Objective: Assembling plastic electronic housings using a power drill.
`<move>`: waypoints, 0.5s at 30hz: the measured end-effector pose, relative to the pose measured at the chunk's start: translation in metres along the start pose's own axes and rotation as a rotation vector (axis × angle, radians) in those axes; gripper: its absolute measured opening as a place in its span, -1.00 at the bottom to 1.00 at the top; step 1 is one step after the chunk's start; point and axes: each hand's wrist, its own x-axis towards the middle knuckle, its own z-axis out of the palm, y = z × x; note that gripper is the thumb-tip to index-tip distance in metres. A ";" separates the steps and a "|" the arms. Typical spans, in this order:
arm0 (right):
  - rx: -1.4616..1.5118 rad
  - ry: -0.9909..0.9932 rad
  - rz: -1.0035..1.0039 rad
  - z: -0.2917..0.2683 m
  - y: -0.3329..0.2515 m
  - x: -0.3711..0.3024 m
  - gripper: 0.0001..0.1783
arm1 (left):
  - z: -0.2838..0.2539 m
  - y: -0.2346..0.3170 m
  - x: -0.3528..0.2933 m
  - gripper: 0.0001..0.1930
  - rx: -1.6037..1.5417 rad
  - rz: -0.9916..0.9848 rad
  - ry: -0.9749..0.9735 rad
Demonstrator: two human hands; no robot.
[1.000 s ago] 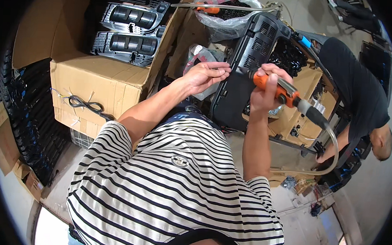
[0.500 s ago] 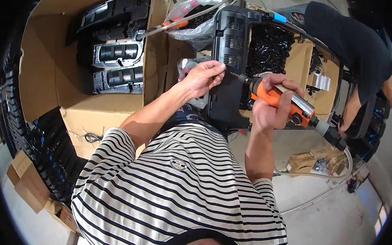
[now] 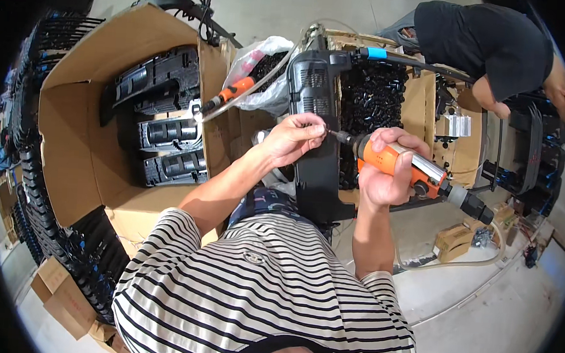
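Observation:
My right hand (image 3: 381, 189) is wrapped round an orange air screwdriver (image 3: 384, 159), its bit aimed left. The fingertips of my left hand (image 3: 291, 140) are pinched together at the end of that bit; whatever they hold is too small to make out. Beneath both hands stretches a long black plastic part (image 3: 316, 172) with slotted vents toward its far end. The tool's pale hose (image 3: 501, 242) curves down at the right.
On the left, a big cardboard box (image 3: 74, 133) holds several black moulded panels (image 3: 163, 81). A second orange screwdriver (image 3: 237, 88) hangs beside a clear plastic bag (image 3: 233, 72). Small black parts (image 3: 370, 104) fill a carton beyond my right hand. A co-worker (image 3: 452, 48) bends over at the far right.
The whole view has shifted, so the box and carton appear lower. The gap between the screwdriver's bit and my left fingertips has closed. Both hands keep their grips.

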 end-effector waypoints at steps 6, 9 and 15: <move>-0.016 0.031 0.023 -0.007 0.008 0.022 -0.73 | -0.002 0.010 0.026 -0.85 0.035 -0.016 -0.058; 0.061 0.133 0.108 -0.012 0.013 0.035 -0.73 | -0.002 0.013 0.039 -0.84 0.065 -0.050 -0.027; 0.079 0.298 0.267 -0.029 0.028 0.059 -0.75 | 0.001 0.031 0.060 -0.85 0.369 -0.065 -0.055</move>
